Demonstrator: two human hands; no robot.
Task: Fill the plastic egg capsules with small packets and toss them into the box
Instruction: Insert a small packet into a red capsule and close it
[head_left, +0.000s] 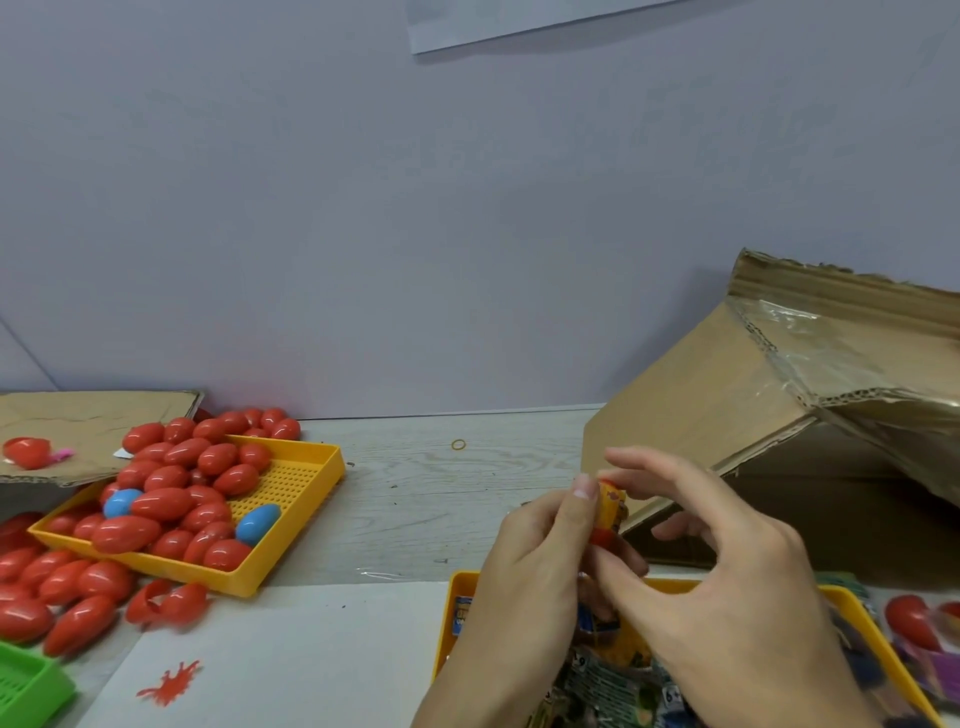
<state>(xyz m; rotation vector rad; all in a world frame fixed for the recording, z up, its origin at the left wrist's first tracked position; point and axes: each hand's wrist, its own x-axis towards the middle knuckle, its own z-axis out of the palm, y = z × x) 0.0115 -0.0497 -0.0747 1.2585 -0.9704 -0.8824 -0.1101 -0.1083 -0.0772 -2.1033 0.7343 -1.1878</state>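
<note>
Lower right of the frame: both hands meet above a yellow tray (860, 616) of small printed packets (613, 675).
Left hand (524, 566): fingers curled round a red capsule half (602, 538), thumb up against the packet poking out of it.
Right hand (727, 566): thumb and forefinger pinch a yellow-orange packet (612, 501) at the capsule's mouth; the other fingers are spread and relaxed.
Packet in hand: upright, its lower end inside the red half, its top between the two thumbs.
Box (737, 415): brown cardboard, flaps taped and torn, at the right of the frame just behind the hands, its opening facing lower right.
Left of the frame: a second yellow tray (306, 483) with a perforated floor, piled with closed red eggs (171, 504) and two blue eggs (258, 522).
Lower left: more red eggs (62, 587) loose on the table, spilling off the tray's near edge, beside a green basket (28, 686) in the corner.
Near the tray's front corner: an opened red capsule (169, 603) lying on its side.
Upper left of the table: a flat cardboard sheet (93, 431) carrying one red piece (26, 452).
Bottom centre: a white sheet (291, 654) with a small red splat-shaped toy (169, 686) on it.
Middle of the table: a small rubber band (458, 444), well apart from everything.
Far right edge: a red egg (909, 621) just beside the packet tray.
</note>
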